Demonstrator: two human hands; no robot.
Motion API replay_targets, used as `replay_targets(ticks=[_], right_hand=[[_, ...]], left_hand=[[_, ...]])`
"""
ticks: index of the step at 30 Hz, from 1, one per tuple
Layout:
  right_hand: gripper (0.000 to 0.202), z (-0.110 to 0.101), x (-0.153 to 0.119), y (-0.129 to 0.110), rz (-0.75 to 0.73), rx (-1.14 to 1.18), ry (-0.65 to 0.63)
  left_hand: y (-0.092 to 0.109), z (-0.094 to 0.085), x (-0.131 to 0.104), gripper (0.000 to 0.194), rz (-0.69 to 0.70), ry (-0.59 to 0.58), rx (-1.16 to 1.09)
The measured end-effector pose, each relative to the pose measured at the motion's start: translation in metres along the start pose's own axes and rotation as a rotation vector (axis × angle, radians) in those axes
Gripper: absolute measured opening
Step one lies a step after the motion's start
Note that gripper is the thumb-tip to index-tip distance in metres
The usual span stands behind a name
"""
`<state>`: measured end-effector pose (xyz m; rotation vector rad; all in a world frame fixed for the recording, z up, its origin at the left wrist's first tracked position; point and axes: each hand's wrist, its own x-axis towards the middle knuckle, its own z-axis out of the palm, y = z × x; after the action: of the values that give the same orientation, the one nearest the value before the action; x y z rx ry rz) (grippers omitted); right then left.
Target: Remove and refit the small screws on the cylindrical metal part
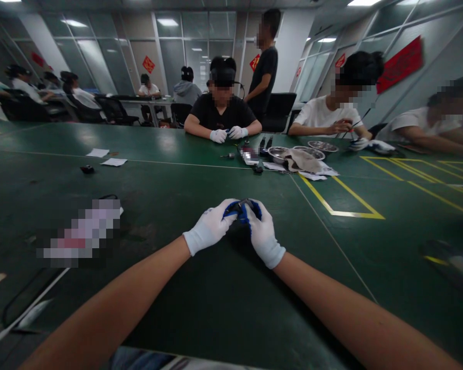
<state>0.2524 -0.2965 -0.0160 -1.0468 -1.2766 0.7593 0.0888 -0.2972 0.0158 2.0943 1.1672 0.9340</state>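
In white gloves (pixel 268 239), the wearer's left hand (pixel 214 223) and right hand (pixel 259 226) are holding a small dark object (pixel 244 205) between them, over the middle of a green table (pixel 200 313). Fingers of both hands are clasping it. The gloves are partly covering it, so its direction and long axis cannot be told. Lettering on a red diamond wall sign (pixel 148 64) is showing too small to read.

I can't make out the dark piece (pixel 244 203); the left hand (pixel 213 226) and right hand (pixel 261 232) mostly cover it. Left of the grip, an oblong object (pixel 88 227) is blurred; far right, a dark item (pixel 445 261) smears.
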Motion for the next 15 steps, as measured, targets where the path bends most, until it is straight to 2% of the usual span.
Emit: replay_targets(ticks=[3, 8, 12, 15], right_hand=[[0.04, -0.001, 0.001, 0.005, 0.018, 0.013, 0.051], [0.05, -0.003, 0.007, 0.011, 0.131, 0.112, 0.291], [0.055, -0.005, 0.017, 0.017, 0.205, 0.161, 0.47], [0.051, -0.006, 0.022, 0.018, 0.197, 0.133, 0.462]], left_hand=[[-0.003, -0.002, 0.0, 0.033, -0.017, 0.041, -0.016], [-0.011, -0.006, 0.007, 0.035, -0.13, 0.071, 0.185], [-0.024, -0.01, 0.032, 0.038, -0.151, 0.039, 0.422], [-0.038, -0.014, 0.064, 0.041, -0.191, 0.039, 0.598]])
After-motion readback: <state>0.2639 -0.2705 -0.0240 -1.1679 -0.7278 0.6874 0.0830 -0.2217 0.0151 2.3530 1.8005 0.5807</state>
